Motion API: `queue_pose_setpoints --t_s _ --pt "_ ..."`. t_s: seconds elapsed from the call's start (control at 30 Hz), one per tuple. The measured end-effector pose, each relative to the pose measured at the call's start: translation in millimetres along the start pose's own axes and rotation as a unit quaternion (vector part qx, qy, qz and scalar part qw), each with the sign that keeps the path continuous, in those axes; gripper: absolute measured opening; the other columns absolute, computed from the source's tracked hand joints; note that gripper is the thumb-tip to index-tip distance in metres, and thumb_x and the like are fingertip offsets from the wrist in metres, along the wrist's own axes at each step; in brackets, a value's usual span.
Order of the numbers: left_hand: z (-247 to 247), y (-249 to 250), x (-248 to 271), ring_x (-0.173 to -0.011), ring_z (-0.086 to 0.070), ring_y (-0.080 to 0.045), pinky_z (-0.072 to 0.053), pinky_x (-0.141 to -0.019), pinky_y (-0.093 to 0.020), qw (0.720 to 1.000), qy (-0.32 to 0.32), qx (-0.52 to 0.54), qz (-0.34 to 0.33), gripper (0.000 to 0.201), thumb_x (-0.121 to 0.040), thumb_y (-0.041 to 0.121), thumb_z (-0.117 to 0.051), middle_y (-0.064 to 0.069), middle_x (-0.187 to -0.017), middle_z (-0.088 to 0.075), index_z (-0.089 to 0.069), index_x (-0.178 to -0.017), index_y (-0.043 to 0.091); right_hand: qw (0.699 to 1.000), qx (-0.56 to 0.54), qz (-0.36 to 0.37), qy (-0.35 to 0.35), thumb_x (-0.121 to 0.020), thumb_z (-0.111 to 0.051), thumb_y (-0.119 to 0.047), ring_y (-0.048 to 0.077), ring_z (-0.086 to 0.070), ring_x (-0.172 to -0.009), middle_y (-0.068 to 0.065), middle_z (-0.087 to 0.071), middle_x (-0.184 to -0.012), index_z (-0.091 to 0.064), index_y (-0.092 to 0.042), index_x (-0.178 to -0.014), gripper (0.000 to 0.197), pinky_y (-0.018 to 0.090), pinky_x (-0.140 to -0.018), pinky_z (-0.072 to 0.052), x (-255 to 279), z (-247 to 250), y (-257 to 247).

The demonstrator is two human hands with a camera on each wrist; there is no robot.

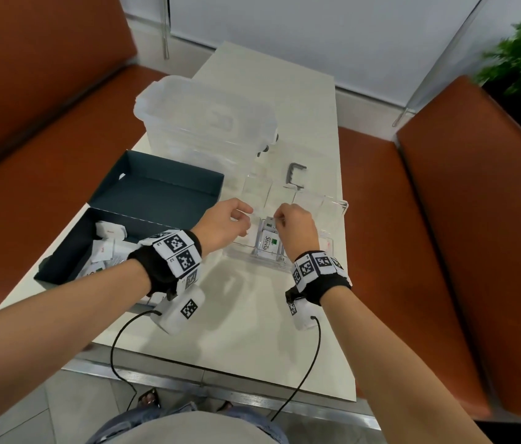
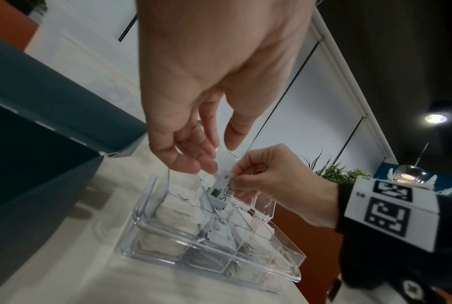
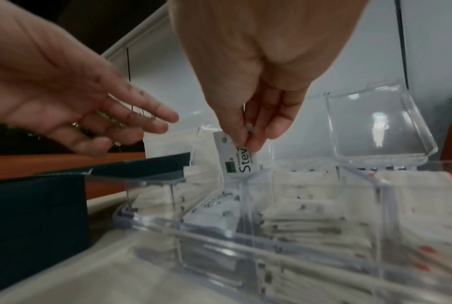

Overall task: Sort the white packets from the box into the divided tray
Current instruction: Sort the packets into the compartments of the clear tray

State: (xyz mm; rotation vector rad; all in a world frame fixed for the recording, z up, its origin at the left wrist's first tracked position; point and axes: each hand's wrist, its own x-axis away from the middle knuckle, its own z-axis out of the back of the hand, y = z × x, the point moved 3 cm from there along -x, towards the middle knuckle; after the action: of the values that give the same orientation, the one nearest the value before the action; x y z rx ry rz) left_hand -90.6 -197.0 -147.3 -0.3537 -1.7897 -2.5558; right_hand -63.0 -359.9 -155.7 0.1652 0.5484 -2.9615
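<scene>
While the right hand [image 3: 258,98] pinched a white "Stevia" paper packet [image 3: 239,158] by its top edge over the middle compartment of the clear plastic divided tray [image 2: 284,275], the left hand [image 2: 201,86] hovered beside it, fingers loosely spread, holding nothing.

- Left hand [image 1: 224,224]: bare, forearm unsleeved.
- Left wrist band [image 1: 169,261]: black fabric cuff faced with white panels printed with black square markers.
- Left wrist camera [image 1: 180,310]: white rounded housing at 6 o'clock of the band, one marker; black cable [image 1: 118,344] trailing toward the body.
- Right hand [image 1: 297,230]: bare, forearm unsleeved.
- Right wrist band [image 1: 318,272]: matching black cuff, white marker panels.
- Right wrist camera [image 1: 304,315]: white, black cable attached.
</scene>
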Motion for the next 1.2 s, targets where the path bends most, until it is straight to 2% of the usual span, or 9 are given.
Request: queue_pose_setpoints --t_s 0.23,0.33,0.5,0.63,0.77,0.87,1.0,1.07,1.2 --pt "5.5 -0.9 7.7 -0.080 -0.067 -0.013 -0.053 -0.077 -0.031 1.000 -0.004 0.006 0.000 0.024 -0.092 0.010 -0.055 0.000 -0.101 -0.064 -0.061 -0.115 0.015 0.995 0.095 -0.015 -0.020 -0.096 -0.046 -0.007 0.031 -0.054 -0.098 0.011 -0.056 -0.108 -0.062 -0.007 -0.107 0.019 0.037 -0.085 -0.040 -2.5 -18.4 2.5" --pt "8.9 -0.9 10.5 -0.081 -0.066 -0.014 -0.054 -0.081 -0.035 1.000 -0.002 0.000 0.000 0.024 -0.092 0.009 -0.055 -0.001 -0.101 -0.063 -0.062 -0.115 0.015 0.994 0.110 -0.009 -0.004 -0.092 -0.048 0.000 0.029 -0.055 -0.095 0.008 -0.058 -0.102 -0.057 -0.009 -0.105 0.018 0.035 -0.081 -0.036 -2.9 -20.7 2.1" --pt "15.2 -1.5 14.1 -0.078 -0.065 -0.011 -0.055 -0.077 -0.032 1.000 -0.005 -0.007 -0.004 0.024 -0.093 0.009 -0.055 0.001 -0.099 -0.062 -0.061 -0.116 0.015 0.990 0.136 -0.009 -0.022 -0.088 -0.049 0.005 0.030 -0.053 -0.092 0.010 -0.057 -0.101 -0.060 -0.007 -0.098 0.020 0.035 -0.079 -0.035 -0.8 -25.3 2.9" --pt "20.3 -1.2 15.7 -0.081 -0.066 -0.014 -0.052 -0.069 -0.021 1.000 -0.008 -0.014 -0.008 0.026 -0.092 0.008 -0.056 -0.002 -0.105 -0.063 -0.061 -0.116 0.015 0.994 0.102 -0.020 -0.028 -0.091 -0.048 0.001 0.031 -0.056 -0.094 0.010 -0.058 -0.103 -0.063 -0.007 -0.102 0.020 0.036 -0.082 -0.036 0.5 -20.3 4.1" --pt "28.7 -0.4 18.4 -0.083 -0.066 -0.014 -0.049 -0.067 -0.018 1.000 -0.013 -0.016 -0.012 0.027 -0.092 0.008 -0.055 0.000 -0.102 -0.063 -0.061 -0.117 0.014 0.997 0.055 -0.044 0.019 -0.090 -0.050 0.003 0.026 -0.057 -0.099 0.008 -0.059 -0.108 -0.062 -0.014 -0.114 0.031 0.037 -0.087 -0.034 1.7 2.7 -1.4" --pt "39.3 0.9 19.2 -0.088 -0.067 -0.019 -0.049 -0.070 -0.019 1.000 -0.007 -0.018 -0.021 0.026 -0.093 0.008 -0.054 -0.003 -0.103 -0.064 -0.061 -0.117 0.013 0.997 0.021 -0.048 0.055 -0.089 -0.046 0.005 0.025 -0.058 -0.098 0.007 -0.059 -0.108 -0.064 -0.016 -0.111 0.036 0.038 -0.089 -0.036 -0.8 22.7 -17.8" --pt "58.7 0.4 18.5 -0.084 -0.065 -0.015 -0.053 -0.077 -0.026 0.999 -0.004 -0.019 -0.033 0.027 -0.094 0.008 -0.053 -0.005 -0.104 -0.064 -0.059 -0.120 0.012 0.996 -0.043 -0.011 0.075 -0.090 -0.047 0.002 0.027 -0.059 -0.097 0.011 -0.060 -0.109 -0.068 -0.012 -0.107 0.030 0.044 -0.091 -0.045 -12.7 38.1 -59.2" --pt "71.6 -1.5 17.1 -0.084 -0.066 -0.015 -0.053 -0.070 -0.022 0.999 0.002 -0.019 -0.036 0.025 -0.095 0.009 -0.053 -0.003 -0.101 -0.065 -0.059 -0.119 0.013 0.994 -0.074 0.022 0.074 -0.089 -0.048 0.001 0.025 -0.059 -0.091 0.011 -0.061 -0.104 -0.069 -0.011 -0.104 0.028 0.036 -0.085 -0.047 -20.2 37.8 -83.9" --pt "108.2 -6.3 15.5 -0.081 -0.066 -0.010 -0.048 -0.063 -0.017 0.998 0.021 -0.025 -0.047 0.022 -0.095 0.014 -0.056 0.004 -0.092 -0.066 -0.061 -0.116 0.015 0.992 -0.099 0.079 0.025 -0.089 -0.048 0.000 0.013 -0.054 -0.077 0.007 -0.065 -0.096 -0.070 -0.013 -0.102 0.027 0.015 -0.069 -0.037 -32.6 25.9 -136.9"
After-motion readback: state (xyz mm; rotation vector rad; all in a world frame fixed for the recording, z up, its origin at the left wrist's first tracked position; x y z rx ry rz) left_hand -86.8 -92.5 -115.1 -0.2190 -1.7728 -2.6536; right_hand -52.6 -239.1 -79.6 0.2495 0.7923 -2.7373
